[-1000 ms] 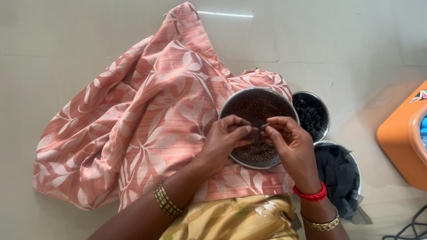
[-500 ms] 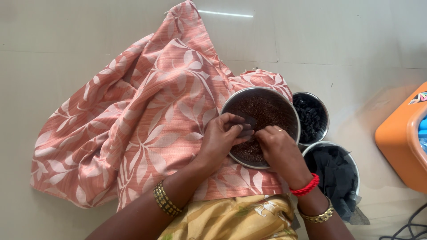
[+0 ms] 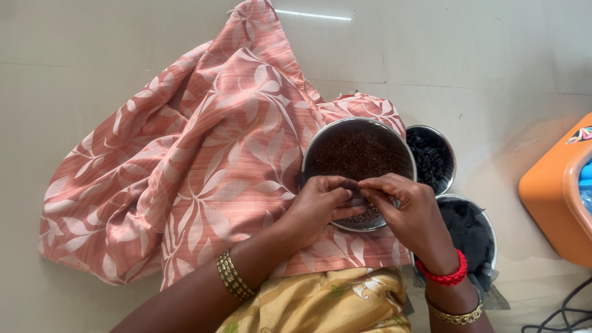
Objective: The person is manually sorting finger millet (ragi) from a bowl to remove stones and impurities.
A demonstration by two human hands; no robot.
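Note:
A round steel plate holding dark brown granular material rests on a pink leaf-print cloth spread on the floor. My left hand and my right hand meet over the plate's near edge, fingertips pinched together on a small dark piece between them. A gold bangle is on my left wrist; a red bangle and a gold one are on my right.
Right of the plate stand a small steel bowl of black pieces and a larger steel bowl lined with dark material. An orange plastic container sits at the right edge. Black cables lie bottom right. Yellow printed fabric covers my lap.
Both hands dipped toward the plate's contents half a second ago, then drew back to its near edge with fingertips pinched together.

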